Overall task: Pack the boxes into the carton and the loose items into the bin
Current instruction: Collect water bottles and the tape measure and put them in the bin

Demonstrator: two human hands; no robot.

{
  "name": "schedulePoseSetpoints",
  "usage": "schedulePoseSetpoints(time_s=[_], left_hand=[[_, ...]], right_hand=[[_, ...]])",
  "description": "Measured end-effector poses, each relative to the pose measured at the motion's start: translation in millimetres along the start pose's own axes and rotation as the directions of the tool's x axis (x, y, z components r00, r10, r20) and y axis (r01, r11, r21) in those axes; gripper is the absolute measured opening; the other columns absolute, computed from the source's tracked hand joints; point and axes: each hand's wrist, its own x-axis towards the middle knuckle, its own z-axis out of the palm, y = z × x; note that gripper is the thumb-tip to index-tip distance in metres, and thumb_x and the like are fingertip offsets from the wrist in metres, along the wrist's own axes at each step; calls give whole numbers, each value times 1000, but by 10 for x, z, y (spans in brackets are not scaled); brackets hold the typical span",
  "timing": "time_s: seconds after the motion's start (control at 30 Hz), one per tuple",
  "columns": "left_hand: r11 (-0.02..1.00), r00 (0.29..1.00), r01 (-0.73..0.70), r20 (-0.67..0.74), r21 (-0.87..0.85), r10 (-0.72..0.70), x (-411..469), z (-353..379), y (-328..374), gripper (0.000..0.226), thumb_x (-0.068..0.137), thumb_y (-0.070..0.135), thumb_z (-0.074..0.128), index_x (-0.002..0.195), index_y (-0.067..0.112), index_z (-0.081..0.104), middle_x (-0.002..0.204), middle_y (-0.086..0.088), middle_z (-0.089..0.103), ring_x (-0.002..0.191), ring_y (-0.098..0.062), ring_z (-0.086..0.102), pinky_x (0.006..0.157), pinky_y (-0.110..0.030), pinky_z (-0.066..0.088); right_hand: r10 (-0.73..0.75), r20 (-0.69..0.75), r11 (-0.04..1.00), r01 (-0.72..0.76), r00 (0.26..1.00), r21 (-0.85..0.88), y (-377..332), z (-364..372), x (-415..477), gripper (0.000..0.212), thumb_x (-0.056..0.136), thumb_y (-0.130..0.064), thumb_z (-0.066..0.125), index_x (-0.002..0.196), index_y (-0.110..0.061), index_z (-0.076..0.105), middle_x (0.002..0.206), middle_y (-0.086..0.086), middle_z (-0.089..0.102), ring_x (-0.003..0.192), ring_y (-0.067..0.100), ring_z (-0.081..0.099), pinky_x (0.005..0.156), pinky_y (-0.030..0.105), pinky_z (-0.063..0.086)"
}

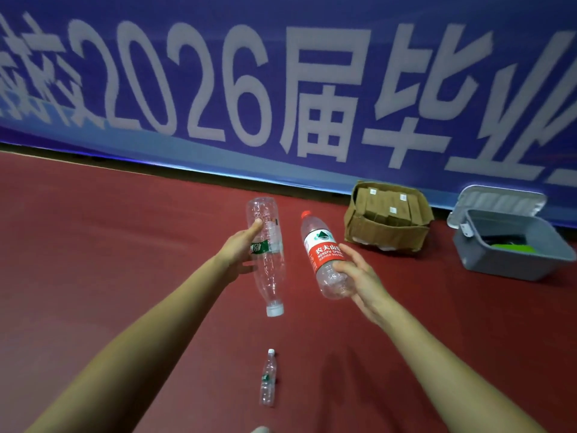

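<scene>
Clear plastic green-label bottle (267, 254), cap pointing down, is gripped at mid-body by the left hand (240, 248). Right hand (356, 276) clasps the lower body of the red-label bottle (324, 254), cap up. A small bottle (268, 378) lies on the red floor (125, 245) below both hands. Carton (387, 217) holding boxes (385, 203) and grey bin (512, 245), lid open, sit far right.
</scene>
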Motion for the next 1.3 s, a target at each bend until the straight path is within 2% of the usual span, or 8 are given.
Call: schedulePoseSetpoints(time_s=[0.17,0.3,0.5,0.7,0.87,1.0,1.17,1.3], left_hand=[[999,996,0,93,54,-5,252,755,297,39,91,54,48,112,21,51,100,-3,60,85,-20,59,73,-34,47],[996,980,-19,200,90,1,627,1407,466,47,89,56,48,115,17,53,108,-7,62,90,-22,60,73,-35,48],[997,941,5,336,80,-32,1350,2418,628,56,88,58,49,124,15,52,121,-11,59,104,-27,59,73,-37,48],[998,933,32,356,62,-52,2186,3266,1112,58,88,57,50,125,14,52,124,-13,57,96,-25,60,67,-35,48],[993,914,38,398,115,-82,2619,3942,1398,57,89,54,50,128,13,50,114,-11,60,95,-25,59,69,-36,49],[986,897,44,429,163,-111,2827,4566,1492,59,88,54,52,132,15,48,125,-12,58,97,-27,60,68,-37,49],[968,891,35,431,247,-142,3155,5485,1518,62,87,57,50,131,13,47,126,-11,55,109,-28,56,91,-44,45],[965,882,29,448,259,-147,3288,6347,1594,43,90,55,48,112,19,56,107,-4,63,96,-21,60,91,-40,45]], right_hand=[[-45,-78,999,47,996,21,-226,-629,145,56,86,3,56,138,-16,45,126,10,57,106,26,60,86,37,50],[-73,-152,996,79,986,37,-371,-1114,334,50,88,5,52,129,-23,47,111,2,61,94,18,62,83,32,50],[-64,-242,998,66,968,-1,-657,-1890,968,50,88,3,54,131,-22,47,110,2,61,95,20,62,86,37,50],[-51,-303,998,36,952,-54,-1138,-2627,1736,49,87,0,57,128,-26,50,109,-1,63,94,19,63,90,40,49],[-39,-376,999,36,926,-17,-1374,-3238,2075,47,86,2,57,122,-27,50,105,-3,63,91,17,63,87,39,49],[-31,-431,999,45,902,21,-1516,-3803,2273,45,86,1,57,120,-28,51,105,-6,63,93,15,63,91,42,48],[-21,-462,998,43,887,38,-1659,-4608,2553,48,86,-2,60,126,-27,52,109,-6,63,97,14,62,93,39,48],[0,-464,994,49,886,95,-1863,-5364,2752,47,86,0,58,124,-26,52,109,-5,62,98,16,61,91,41,49]])
